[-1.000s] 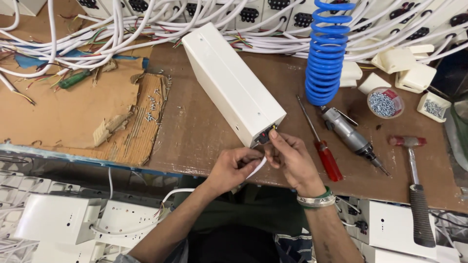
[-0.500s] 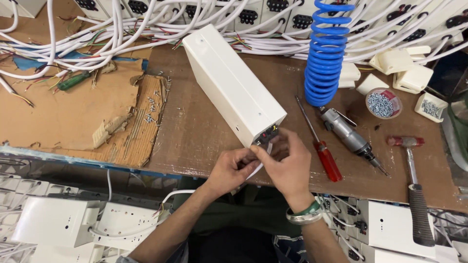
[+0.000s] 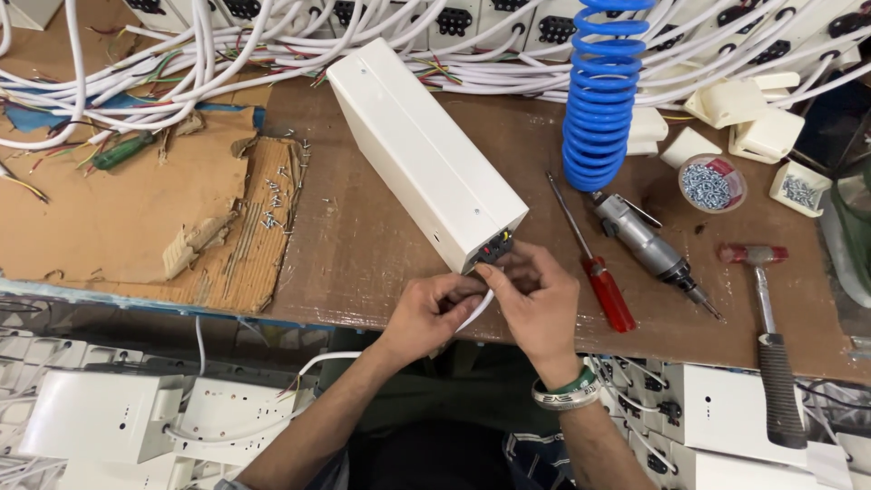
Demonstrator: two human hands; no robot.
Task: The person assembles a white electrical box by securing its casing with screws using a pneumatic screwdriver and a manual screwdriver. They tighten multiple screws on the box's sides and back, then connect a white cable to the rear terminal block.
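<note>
Your right hand [image 3: 537, 304] has turned since a second ago: then its fingers pinched at the end of the white box [image 3: 425, 154] from the side, now the back of the hand faces up and the fingers curl over the box's open end. Your left hand [image 3: 434, 310] has closed in until its fingertips meet the right hand's. The white cable [image 3: 476, 313] now shows only as a short loop between your hands
</note>
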